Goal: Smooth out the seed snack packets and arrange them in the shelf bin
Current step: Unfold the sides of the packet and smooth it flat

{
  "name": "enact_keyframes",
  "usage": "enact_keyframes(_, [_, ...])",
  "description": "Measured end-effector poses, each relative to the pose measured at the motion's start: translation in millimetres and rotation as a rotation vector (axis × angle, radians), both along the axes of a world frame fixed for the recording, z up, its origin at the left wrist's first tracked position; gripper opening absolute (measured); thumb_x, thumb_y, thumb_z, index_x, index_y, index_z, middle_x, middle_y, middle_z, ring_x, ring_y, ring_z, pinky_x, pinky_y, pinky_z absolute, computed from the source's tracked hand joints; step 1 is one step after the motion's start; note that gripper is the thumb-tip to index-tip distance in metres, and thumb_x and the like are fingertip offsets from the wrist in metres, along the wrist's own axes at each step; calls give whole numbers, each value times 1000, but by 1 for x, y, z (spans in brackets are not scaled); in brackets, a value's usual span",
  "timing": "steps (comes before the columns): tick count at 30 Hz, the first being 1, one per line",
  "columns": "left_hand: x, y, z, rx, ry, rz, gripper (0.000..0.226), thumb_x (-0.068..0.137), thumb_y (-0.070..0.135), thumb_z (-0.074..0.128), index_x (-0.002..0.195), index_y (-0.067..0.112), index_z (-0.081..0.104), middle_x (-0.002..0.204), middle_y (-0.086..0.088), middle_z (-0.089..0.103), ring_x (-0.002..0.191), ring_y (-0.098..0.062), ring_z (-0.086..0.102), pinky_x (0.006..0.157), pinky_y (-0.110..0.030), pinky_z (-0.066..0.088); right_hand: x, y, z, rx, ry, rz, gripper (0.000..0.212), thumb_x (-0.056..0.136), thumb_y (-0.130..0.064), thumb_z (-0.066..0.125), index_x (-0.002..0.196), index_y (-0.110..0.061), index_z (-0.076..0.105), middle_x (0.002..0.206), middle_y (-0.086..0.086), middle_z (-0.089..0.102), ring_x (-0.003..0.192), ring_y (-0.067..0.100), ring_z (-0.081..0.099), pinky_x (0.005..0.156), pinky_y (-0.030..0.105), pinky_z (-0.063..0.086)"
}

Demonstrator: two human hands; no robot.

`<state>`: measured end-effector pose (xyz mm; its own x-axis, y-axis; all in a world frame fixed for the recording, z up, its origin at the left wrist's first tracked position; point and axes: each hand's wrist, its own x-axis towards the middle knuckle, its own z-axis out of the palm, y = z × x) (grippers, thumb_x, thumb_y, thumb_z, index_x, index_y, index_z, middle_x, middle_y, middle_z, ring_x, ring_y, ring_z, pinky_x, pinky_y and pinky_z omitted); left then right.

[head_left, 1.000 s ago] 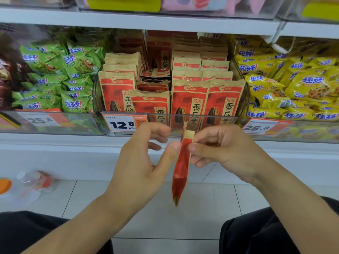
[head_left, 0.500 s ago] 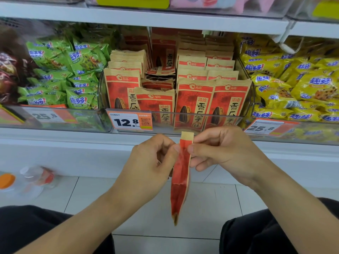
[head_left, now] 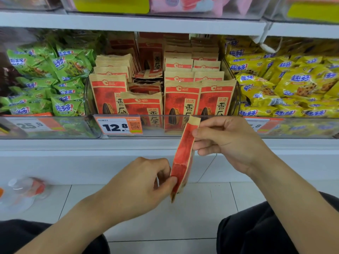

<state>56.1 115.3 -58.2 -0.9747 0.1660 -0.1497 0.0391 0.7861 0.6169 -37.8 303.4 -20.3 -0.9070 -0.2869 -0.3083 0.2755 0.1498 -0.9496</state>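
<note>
Seed snack packet [head_left: 185, 154] hangs edge-on in front of the shelf, below the clear shelf bin [head_left: 88, 96] that holds the rest of the red-and-kraft sunflower seed packets [head_left: 200, 99].

Head view:
- Right hand [head_left: 229, 143] at 1 o'clock of frame centre, thumb and forefinger pinching the packet's top seal. Same grip as half a second ago.
- Left hand [head_left: 139, 186] has changed: it was pinching up at the top seal opposite the right hand, now it's slid down to 6 o'clock of the packet and pinches the lower part, near the bottom fold.
- Packet is tilted, top leaning toward 1 o'clock, bottom toward 7. It reads flatter and straighter along its length than a second ago; there's a visible crease line about two-thirds down.
- Camera has also shifted; bin and price tag "12.8" [head_left: 117, 126] sit differently in frame than before.

Read: that's one smoothing stroke, top to bottom, roughly complete. Packet not yet in the bin. Bin's front row has a short, sunken packet [head_left: 142, 105] at 11 o'clock of the held one, with loose ones lying flat behind it, so that gap looks like the likely slot. Green [head_left: 60, 83] and yellow [head_left: 286, 85] snack bags in neighbouring bins are not part of this.
</note>
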Motion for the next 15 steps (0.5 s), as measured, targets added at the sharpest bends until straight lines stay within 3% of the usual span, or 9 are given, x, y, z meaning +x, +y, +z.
enact_keyframes(4, [0, 4, 4, 95, 20, 88, 21, 93, 33, 62, 76, 22, 65, 63, 12, 68, 56, -6, 65, 57, -27, 51, 3, -1, 3, 55, 89, 39, 12, 84, -14, 76, 87, -4, 71, 69, 10, 73, 58, 21, 71, 53, 27, 57])
enact_keyframes(8, [0, 7, 5, 267, -81, 190, 19, 94, 25, 62, 77, 16, 66, 60, 2, 70, 51, -11, 68, 58, -34, 59, 17, -2, 10, 409, 102, 397, 28, 79, -31, 81, 78, -6, 69, 65, 8, 73, 58, 22, 73, 54, 30, 59])
enact_keyframes(11, [-1, 8, 4, 315, -108, 229, 19, 94, 21, 63, 78, 13, 67, 58, -3, 70, 50, -14, 68, 53, -29, 59, 28, -6, 8, 605, 108, 505, 31, 79, -41, 81, 68, -13, 72, 63, 3, 73, 58, 16, 73, 56, 30, 61])
enact_keyframes(15, [-1, 12, 2, 356, -138, 232, 19, 94, 19, 64, 77, 13, 68, 58, 0, 70, 51, -16, 69, 52, -27, 57, 28, -6, 5, 634, 68, 556, 21, 88, -30, 73, 78, -11, 77, 68, 3, 75, 60, 12, 73, 61, 29, 62])
